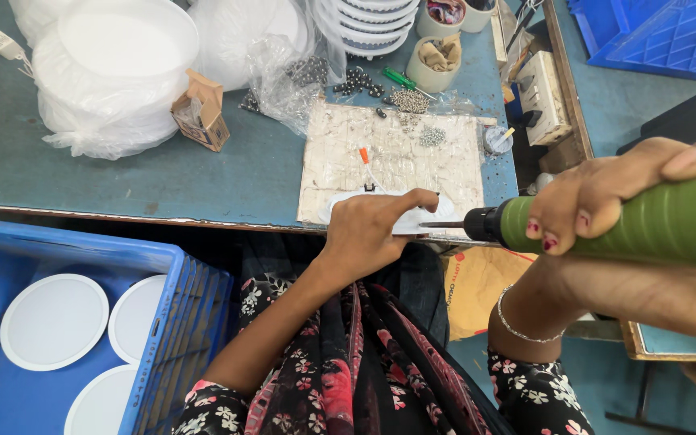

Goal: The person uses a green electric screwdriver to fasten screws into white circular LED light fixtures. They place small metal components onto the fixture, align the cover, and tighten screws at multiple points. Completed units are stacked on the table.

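While your right hand (606,201) wraps its fingers (553,229) tight around the green electric screwdriver (646,221), its black bit points left at the white round panel (396,211) lying at the near edge of the worktop (122,173). Your left hand (372,229) rests on that panel, fingers curled together and pressing it down, index fingertip close to the bit's tip. Panel sits on a worn pale mat (396,157); loose small screws (432,135) lie on the mat's far side, plus a small orange-tipped wire (366,161).

Containers: blue plastic crate (179,322) at your lower left holds three white round discs (54,321) lying flat, side by side. Clear plastic bag (106,89) far left on the worktop holds a stack of white round housings. A second clear bag (292,76) beside it spills dark round metal parts. Small open cardboard box (201,109) stands between the bags, contents can't tell. Round beige cup (437,63) at the back holds crumpled brownish stuff; another cup (443,14) behind it holds coloured bits, too small to tell. Bare stack of white housings (368,24) at top centre. Second blue crate (654,32) top right, inside not visible.
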